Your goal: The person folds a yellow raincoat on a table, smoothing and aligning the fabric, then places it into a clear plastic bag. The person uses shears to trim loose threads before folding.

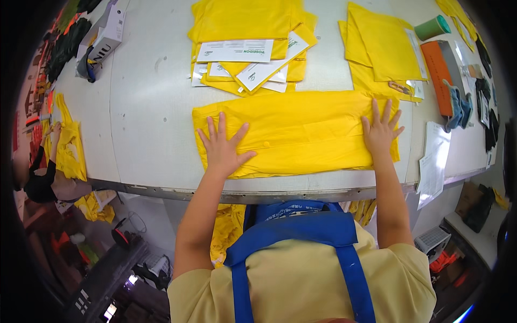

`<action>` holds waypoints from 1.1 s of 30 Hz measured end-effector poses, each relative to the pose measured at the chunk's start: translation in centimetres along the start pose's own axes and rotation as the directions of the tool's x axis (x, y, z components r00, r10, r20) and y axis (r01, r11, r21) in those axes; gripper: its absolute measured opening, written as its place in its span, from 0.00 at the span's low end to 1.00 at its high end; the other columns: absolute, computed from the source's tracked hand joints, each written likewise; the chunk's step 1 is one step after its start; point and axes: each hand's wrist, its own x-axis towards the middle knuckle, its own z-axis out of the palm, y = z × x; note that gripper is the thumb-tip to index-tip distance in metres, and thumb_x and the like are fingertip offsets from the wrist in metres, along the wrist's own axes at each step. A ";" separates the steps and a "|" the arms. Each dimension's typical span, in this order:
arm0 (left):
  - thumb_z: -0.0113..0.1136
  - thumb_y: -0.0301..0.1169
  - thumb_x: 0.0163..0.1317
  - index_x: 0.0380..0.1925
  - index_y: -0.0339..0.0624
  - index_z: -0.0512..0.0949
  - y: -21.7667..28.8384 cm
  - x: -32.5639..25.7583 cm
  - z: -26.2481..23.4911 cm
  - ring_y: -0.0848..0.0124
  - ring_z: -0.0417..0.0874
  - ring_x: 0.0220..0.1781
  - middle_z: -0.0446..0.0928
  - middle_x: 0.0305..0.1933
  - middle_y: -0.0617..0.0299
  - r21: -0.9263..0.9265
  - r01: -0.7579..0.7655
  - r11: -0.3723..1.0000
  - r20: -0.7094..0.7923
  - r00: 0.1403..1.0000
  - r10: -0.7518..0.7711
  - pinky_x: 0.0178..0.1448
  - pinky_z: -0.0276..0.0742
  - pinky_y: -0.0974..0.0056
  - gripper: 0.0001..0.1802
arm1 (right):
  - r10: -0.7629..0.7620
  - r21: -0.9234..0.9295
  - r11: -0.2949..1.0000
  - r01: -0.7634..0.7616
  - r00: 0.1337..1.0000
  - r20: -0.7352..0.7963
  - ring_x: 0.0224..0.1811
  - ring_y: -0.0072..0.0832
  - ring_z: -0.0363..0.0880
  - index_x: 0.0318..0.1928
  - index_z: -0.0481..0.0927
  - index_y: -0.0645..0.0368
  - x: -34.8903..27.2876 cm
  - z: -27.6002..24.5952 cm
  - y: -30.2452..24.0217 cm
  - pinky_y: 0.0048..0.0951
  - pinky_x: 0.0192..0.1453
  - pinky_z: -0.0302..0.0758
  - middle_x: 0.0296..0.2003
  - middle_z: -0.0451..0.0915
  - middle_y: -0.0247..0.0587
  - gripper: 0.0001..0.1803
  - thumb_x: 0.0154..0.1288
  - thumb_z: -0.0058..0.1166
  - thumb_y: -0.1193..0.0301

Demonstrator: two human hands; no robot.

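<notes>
Plainly, neither hand had a grip on anything: the left hand [223, 148] and the right hand [380, 131] both lay open, fingers spread, palms pressed flat on the yellow garment [299, 133]. It stretched folded into a long band across the near part of the surface [145, 107], close to its front edge. It looked light, thin and soft (a slick sheen hinted it might slide), so it would likely sag if lifted at one point; its two ends, under the palms, seemed the best places to take hold. Behind it sat a stack [245, 40] of like yellow pieces with white cards [235, 51], and another pile [379, 51] toward the right, beside an orange pouch [437, 75].
</notes>
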 end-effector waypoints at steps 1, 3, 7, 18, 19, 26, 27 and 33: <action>0.53 0.68 0.49 0.63 0.70 0.66 -0.3 0.1 0.7 0.38 0.39 0.74 0.43 0.75 0.46 -0.020 -0.021 1.000 -0.026 0.999 0.020 0.67 0.30 0.28 0.41 | 0.017 -0.014 1.000 -0.018 1.000 -0.008 0.74 0.56 0.35 0.69 0.58 0.30 0.1 0.4 -0.1 0.77 0.63 0.37 0.74 0.43 0.37 0.33 0.64 0.44 0.44; 0.51 0.69 0.49 0.63 0.69 0.65 -0.9 0.3 1.9 0.38 0.40 0.74 0.43 0.75 0.45 -0.034 -0.045 0.998 -0.075 0.996 0.043 0.67 0.30 0.28 0.41 | 0.022 0.029 0.999 -0.021 0.999 -0.029 0.74 0.56 0.34 0.69 0.58 0.30 -0.1 1.5 -0.2 0.75 0.64 0.37 0.74 0.42 0.37 0.33 0.64 0.44 0.44; 0.49 0.70 0.51 0.64 0.64 0.64 -1.3 -0.6 2.7 0.41 0.42 0.74 0.46 0.74 0.46 -0.034 -0.063 0.997 -0.125 0.990 0.058 0.68 0.32 0.29 0.43 | -0.001 0.061 0.998 0.003 0.999 -0.036 0.74 0.54 0.34 0.69 0.58 0.31 -0.1 1.8 -0.6 0.72 0.65 0.37 0.74 0.42 0.36 0.34 0.64 0.43 0.43; 0.47 0.50 0.64 0.67 0.55 0.59 -5.9 3.1 3.2 0.49 0.48 0.74 0.52 0.73 0.55 -0.008 0.215 0.977 -0.120 0.969 -0.214 0.71 0.44 0.42 0.33 | -0.004 0.044 0.999 0.007 0.998 -0.066 0.74 0.52 0.34 0.69 0.58 0.30 -0.2 2.7 0.0 0.71 0.66 0.35 0.74 0.43 0.35 0.32 0.65 0.40 0.42; 0.47 0.48 0.65 0.68 0.53 0.58 -6.1 3.2 3.0 0.49 0.49 0.74 0.52 0.73 0.53 -0.029 0.194 0.980 -0.138 0.971 -0.197 0.72 0.45 0.44 0.32 | 0.001 0.060 0.998 0.004 0.996 -0.085 0.74 0.52 0.35 0.69 0.58 0.30 0.1 2.7 -0.2 0.71 0.66 0.35 0.74 0.43 0.35 0.32 0.65 0.40 0.42; 0.55 0.40 0.64 0.65 0.42 0.60 -5.6 -0.1 0.5 0.55 0.64 0.67 0.63 0.64 0.44 -0.700 0.498 0.512 0.014 0.726 -0.687 0.64 0.63 0.57 0.31 | 0.055 0.285 0.957 -0.060 0.998 0.024 0.75 0.49 0.34 0.72 0.51 0.46 0.1 -2.1 -2.3 0.57 0.72 0.32 0.73 0.42 0.44 0.37 0.68 0.37 0.45; 0.56 0.39 0.64 0.64 0.40 0.61 -5.6 -1.0 0.2 0.57 0.67 0.64 0.66 0.61 0.46 -0.715 0.564 0.413 0.151 0.702 -0.696 0.62 0.66 0.59 0.31 | 0.019 0.578 0.815 0.041 0.995 -0.098 0.76 0.47 0.34 0.72 0.50 0.52 -0.2 -3.5 -4.2 0.52 0.74 0.33 0.73 0.42 0.46 0.38 0.68 0.36 0.46; 0.58 0.34 0.62 0.59 0.34 0.65 -7.8 -2.0 -2.8 0.64 0.77 0.54 0.75 0.53 0.51 -0.789 0.608 -0.089 0.578 0.685 -0.444 0.59 0.72 0.61 0.27 | -0.241 0.999 0.021 -0.033 0.970 0.038 0.76 0.41 0.38 0.70 0.43 0.69 -5.6 -3.5 -18.9 0.33 0.76 0.36 0.72 0.43 0.54 0.35 0.74 0.30 0.57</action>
